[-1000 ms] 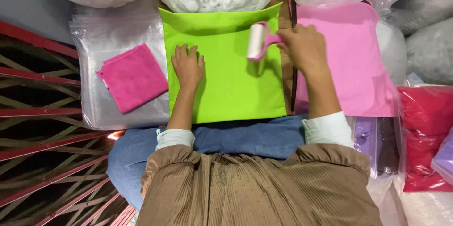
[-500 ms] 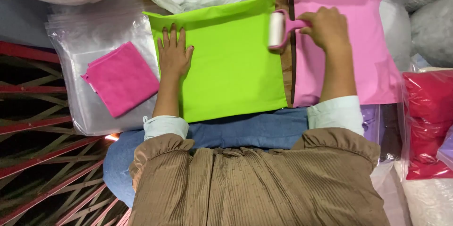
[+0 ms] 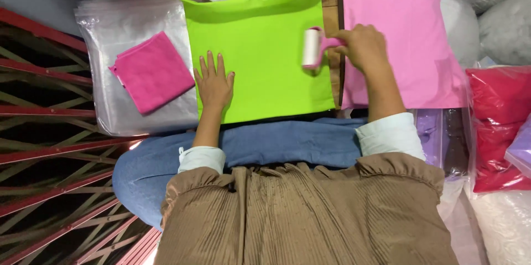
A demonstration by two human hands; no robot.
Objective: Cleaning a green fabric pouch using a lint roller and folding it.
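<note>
Flat, the left hand (image 3: 214, 83) pins the green cloth (image 3: 260, 49) (lower-left edge), while the right hand (image 3: 362, 46) grips a lint roller (image 3: 312, 47).

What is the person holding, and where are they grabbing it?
The right hand grips a lint roller by its pink handle. The left hand holds nothing, lying flat on the green cloth.

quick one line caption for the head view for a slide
Left hand flat on a lime green fabric square while the right hand holds a pink-handled lint roller on it.
</note>
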